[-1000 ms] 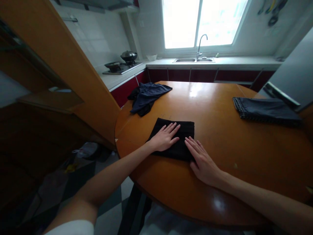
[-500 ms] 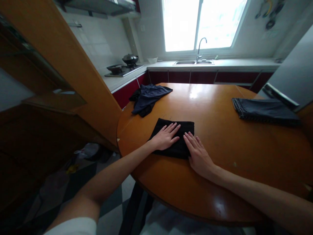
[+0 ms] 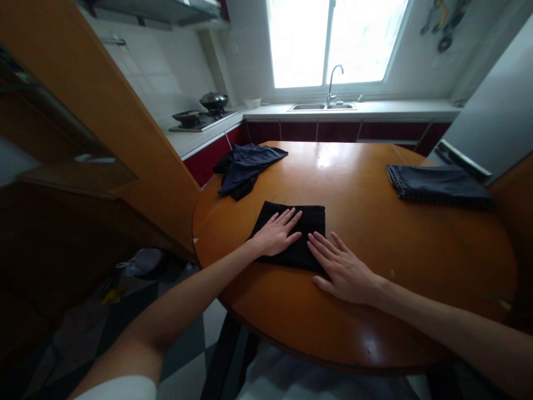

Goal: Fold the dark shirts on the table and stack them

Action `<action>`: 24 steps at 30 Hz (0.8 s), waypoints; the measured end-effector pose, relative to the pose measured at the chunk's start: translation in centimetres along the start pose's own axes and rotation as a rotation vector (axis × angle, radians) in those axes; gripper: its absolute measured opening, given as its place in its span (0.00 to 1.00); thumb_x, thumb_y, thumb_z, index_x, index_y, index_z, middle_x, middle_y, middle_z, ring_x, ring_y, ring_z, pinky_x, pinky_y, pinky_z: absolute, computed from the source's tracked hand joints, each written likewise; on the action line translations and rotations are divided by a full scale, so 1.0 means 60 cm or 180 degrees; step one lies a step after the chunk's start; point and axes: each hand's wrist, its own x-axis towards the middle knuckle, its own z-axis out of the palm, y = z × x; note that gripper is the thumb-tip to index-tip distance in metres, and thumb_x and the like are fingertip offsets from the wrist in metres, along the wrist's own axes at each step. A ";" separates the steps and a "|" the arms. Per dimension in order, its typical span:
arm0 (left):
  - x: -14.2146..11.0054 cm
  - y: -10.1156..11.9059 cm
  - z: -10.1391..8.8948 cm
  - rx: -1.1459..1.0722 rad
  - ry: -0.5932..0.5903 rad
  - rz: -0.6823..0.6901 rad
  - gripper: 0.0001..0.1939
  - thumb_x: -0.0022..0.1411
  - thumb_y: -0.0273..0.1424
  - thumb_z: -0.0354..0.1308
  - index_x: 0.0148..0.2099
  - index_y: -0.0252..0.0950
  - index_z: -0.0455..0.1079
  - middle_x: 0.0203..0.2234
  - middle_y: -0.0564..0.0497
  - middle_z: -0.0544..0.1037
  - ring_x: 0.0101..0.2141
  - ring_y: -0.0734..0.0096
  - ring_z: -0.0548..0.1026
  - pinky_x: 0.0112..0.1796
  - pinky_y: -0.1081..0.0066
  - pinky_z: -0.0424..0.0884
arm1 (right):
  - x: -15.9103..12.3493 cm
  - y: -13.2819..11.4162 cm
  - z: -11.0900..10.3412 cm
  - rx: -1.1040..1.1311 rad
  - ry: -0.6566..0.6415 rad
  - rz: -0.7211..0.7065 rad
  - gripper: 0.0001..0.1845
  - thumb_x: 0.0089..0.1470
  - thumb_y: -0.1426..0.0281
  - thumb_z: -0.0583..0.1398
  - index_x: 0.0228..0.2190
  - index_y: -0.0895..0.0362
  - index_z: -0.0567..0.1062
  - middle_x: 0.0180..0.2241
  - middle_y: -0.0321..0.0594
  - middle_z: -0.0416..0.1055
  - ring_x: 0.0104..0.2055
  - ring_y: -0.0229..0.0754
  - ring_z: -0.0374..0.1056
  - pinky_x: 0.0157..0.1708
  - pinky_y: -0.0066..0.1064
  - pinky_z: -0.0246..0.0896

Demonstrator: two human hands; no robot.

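A folded black cloth (image 3: 306, 219) lies flat near the front left of a round orange-brown wooden table (image 3: 375, 239). My left hand (image 3: 275, 234) rests flat on the cloth's left half, fingers stretched out. My right hand (image 3: 341, 268) lies flat with spread fingers, its fingertips on the cloth's near right corner and its palm on the bare wood. Neither hand holds anything.
A crumpled dark blue garment (image 3: 244, 166) sits at the table's far left edge. A folded dark grey garment (image 3: 437, 183) lies at the far right. A wooden cabinet (image 3: 104, 111) stands on the left. Behind are a stove with pans (image 3: 200, 114), a sink and tap (image 3: 328, 97), and a window.
My right hand has slid slightly toward me and to the right along the cloth's corner. The left hand stays flat on the cloth. The camera view shifted a little.
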 end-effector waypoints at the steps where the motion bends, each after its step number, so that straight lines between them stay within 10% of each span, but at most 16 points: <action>1: 0.001 0.000 0.000 0.0000 0.0004 -0.0004 0.36 0.74 0.51 0.36 0.75 0.41 0.34 0.72 0.45 0.41 0.71 0.60 0.40 0.66 0.55 0.41 | -0.001 -0.002 0.000 0.0025 -0.0015 0.0024 0.44 0.62 0.55 0.55 0.69 0.65 0.47 0.71 0.54 0.41 0.73 0.53 0.33 0.70 0.55 0.28; 9: -0.027 0.024 -0.030 0.0057 0.0222 0.0309 0.32 0.74 0.47 0.41 0.75 0.47 0.42 0.72 0.48 0.43 0.70 0.56 0.42 0.65 0.49 0.44 | -0.026 -0.025 0.001 0.0097 -0.0033 -0.0040 0.52 0.58 0.48 0.58 0.69 0.67 0.46 0.70 0.60 0.42 0.73 0.57 0.32 0.69 0.56 0.34; 13: -0.075 0.054 -0.033 0.0118 0.0117 0.0702 0.33 0.71 0.50 0.48 0.73 0.55 0.45 0.72 0.54 0.43 0.70 0.51 0.43 0.65 0.46 0.45 | -0.023 -0.024 -0.003 0.0439 -0.0025 0.0184 0.37 0.66 0.55 0.52 0.67 0.63 0.56 0.69 0.53 0.50 0.72 0.52 0.39 0.69 0.54 0.37; 19: -0.099 0.069 -0.019 0.0320 0.0167 0.0743 0.29 0.74 0.48 0.44 0.72 0.49 0.51 0.71 0.49 0.49 0.70 0.54 0.47 0.65 0.49 0.47 | 0.071 0.010 -0.008 0.0586 0.0836 0.0847 0.27 0.67 0.67 0.44 0.62 0.60 0.67 0.68 0.46 0.55 0.71 0.46 0.45 0.69 0.48 0.43; 24: -0.134 0.063 -0.018 0.0398 0.0240 0.0443 0.30 0.74 0.44 0.45 0.73 0.44 0.48 0.71 0.47 0.49 0.70 0.58 0.46 0.66 0.52 0.47 | 0.137 0.031 0.018 0.0368 0.0563 0.1086 0.31 0.65 0.63 0.49 0.65 0.62 0.60 0.70 0.50 0.48 0.73 0.50 0.40 0.69 0.51 0.38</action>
